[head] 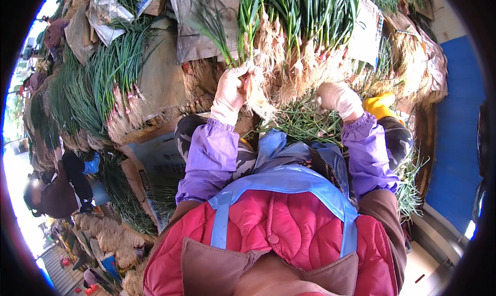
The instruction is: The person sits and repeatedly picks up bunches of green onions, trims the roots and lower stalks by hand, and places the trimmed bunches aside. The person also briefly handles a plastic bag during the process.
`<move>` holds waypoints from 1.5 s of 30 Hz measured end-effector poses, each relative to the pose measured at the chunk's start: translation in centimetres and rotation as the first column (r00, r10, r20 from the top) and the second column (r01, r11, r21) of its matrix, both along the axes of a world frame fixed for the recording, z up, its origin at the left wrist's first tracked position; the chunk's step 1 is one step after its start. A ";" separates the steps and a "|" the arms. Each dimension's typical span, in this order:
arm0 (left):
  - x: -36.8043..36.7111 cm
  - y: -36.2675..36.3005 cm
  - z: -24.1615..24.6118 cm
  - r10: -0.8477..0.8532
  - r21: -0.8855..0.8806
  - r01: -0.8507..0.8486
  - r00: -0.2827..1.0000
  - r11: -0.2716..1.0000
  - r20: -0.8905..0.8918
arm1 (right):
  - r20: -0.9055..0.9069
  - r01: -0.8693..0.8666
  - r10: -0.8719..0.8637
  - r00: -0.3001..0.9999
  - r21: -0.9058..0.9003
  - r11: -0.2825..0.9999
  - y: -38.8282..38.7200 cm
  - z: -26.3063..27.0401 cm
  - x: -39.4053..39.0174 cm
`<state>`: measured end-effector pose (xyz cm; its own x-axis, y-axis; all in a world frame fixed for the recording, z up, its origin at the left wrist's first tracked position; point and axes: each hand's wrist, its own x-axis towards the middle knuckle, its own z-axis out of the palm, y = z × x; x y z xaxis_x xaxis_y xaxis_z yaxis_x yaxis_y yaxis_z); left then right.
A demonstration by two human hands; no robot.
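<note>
My left hand (231,87), in a pale glove, is closed around a small bunch of green allium plants (254,87), with leaves pointing up and pale roots hanging down beside my fingers. My right hand (338,99), also gloved, is curled above loose green leaf trimmings (310,119); whether it holds anything is hidden. Just beyond both hands lies a thick row of the same plants (306,28), with reddish-white bulbs and long, tangled roots facing me.
More plant bundles (120,71) lie on boards at the left, near a cardboard box (141,191). Another person (58,193) is at the far left. A yellow boot (379,104) is right of my right hand, and a blue panel (457,129) stands at the far right.
</note>
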<state>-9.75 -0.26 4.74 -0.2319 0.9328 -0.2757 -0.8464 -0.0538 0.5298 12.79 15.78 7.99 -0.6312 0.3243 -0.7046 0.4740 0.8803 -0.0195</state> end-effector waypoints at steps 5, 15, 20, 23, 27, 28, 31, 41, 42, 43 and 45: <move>0.8 -0.1 0.1 -0.152 0.162 0.122 0.969 0.979 0.193 | -0.522 0.356 -0.827 0.207 -0.747 0.561 -1.0 1.8 -6.4; 4.2 0.6 1.4 -0.031 -0.257 -0.165 0.786 0.952 -0.617 | -0.964 0.640 -0.125 0.235 0.057 0.766 -1.7 -1.2 -11.1; 4.3 0.5 1.8 -0.059 -0.231 -0.145 0.717 0.962 -0.695 | -0.826 0.545 -0.561 -0.061 -0.498 0.674 1.9 3.4 -6.8; 3.8 1.1 1.4 0.000 -0.145 -0.171 0.647 0.974 -0.762 | -0.869 0.140 -0.478 0.125 -0.462 0.876 -0.8 3.0 -6.5; 3.3 1.3 0.0 -0.230 -0.365 -0.169 0.525 0.916 -0.819 | -0.954 0.016 0.037 0.299 0.043 0.999 -3.9 1.0 -8.4; 3.2 1.3 -0.3 -0.266 -0.391 -0.167 0.496 0.905 -0.827 | -0.901 -0.015 0.188 0.390 0.198 0.980 -3.9 0.8 -9.1; 3.1 1.0 -1.2 -0.326 -0.419 -0.170 0.401 0.892 -0.856 | -0.914 -0.145 0.122 0.387 0.070 0.987 -2.9 1.5 -9.3; 0.9 1.2 0.0 0.031 -0.219 -0.276 0.683 0.936 -0.730 | 0.088 -0.048 0.041 0.995 0.077 0.996 -0.2 4.8 3.1; 1.0 1.4 0.2 -0.004 -0.235 -0.333 0.570 0.913 -0.822 | -0.284 -0.108 0.169 0.944 0.220 0.970 -0.8 4.0 2.4; 1.3 1.5 0.4 0.008 -0.222 -0.331 0.573 0.917 -0.819 | -0.494 0.097 -0.031 0.869 0.108 0.989 -1.3 3.2 1.4; 1.9 1.8 1.1 0.004 -0.241 -0.337 0.590 0.910 -0.807 | -0.846 0.205 -0.353 0.400 -0.292 0.934 -2.3 1.5 -1.1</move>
